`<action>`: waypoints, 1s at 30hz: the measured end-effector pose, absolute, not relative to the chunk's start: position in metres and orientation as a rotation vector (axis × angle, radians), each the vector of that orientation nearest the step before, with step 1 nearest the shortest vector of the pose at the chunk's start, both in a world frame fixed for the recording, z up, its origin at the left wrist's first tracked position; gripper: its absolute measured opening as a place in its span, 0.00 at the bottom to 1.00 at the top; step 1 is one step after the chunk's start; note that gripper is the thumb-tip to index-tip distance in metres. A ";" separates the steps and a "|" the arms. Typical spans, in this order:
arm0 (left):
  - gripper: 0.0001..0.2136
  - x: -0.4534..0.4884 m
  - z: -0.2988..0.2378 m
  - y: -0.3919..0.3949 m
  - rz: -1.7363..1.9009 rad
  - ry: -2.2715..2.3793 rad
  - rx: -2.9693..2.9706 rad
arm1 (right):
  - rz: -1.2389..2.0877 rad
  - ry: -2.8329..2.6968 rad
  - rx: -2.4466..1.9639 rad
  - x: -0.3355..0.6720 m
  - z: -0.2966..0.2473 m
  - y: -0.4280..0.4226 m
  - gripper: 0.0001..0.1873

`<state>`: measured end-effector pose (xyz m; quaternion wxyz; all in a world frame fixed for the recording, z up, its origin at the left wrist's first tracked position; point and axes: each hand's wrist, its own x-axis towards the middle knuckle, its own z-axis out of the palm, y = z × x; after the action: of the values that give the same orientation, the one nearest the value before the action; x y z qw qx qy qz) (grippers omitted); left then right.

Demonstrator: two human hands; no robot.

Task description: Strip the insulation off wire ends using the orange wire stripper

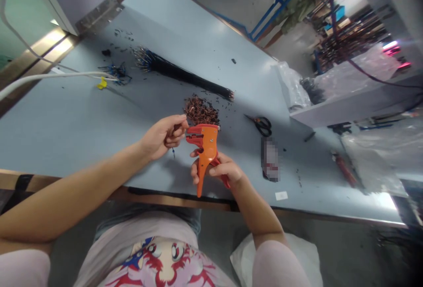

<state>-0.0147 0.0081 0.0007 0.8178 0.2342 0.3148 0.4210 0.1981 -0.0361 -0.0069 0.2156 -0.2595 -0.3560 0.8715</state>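
My right hand [222, 169] grips the handles of an orange automatic wire stripper [205, 155], whose jaws point up and left. My left hand [163, 136] sits right next to those jaws, its fingers pinched on a thin black wire [173, 151]. The wire's far end is hidden by my fingers. Just beyond the stripper lies a heap of short wires with bare copper ends [201, 111]. Farther back on the pale blue workbench [66, 119] lies a long bundle of black wires [181, 72] with bare, fanned ends.
Black scissors [261, 125] and a blurred packet [270, 159] lie to the right. Beyond them are a red cylindrical tool [345, 170] and clear plastic sheeting [373, 159]. Blue wires [115, 72], a white cable [49, 78] and black scraps lie at the back left.
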 end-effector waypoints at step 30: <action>0.09 -0.013 0.000 0.008 1.062 0.801 0.646 | 2.378 -1.012 -0.777 0.197 -0.010 -0.036 0.28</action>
<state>-0.0130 0.0078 0.0003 0.7389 0.2942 0.3650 0.4840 0.1967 -0.0357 -0.0099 0.2194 -0.2810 -0.3660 0.8596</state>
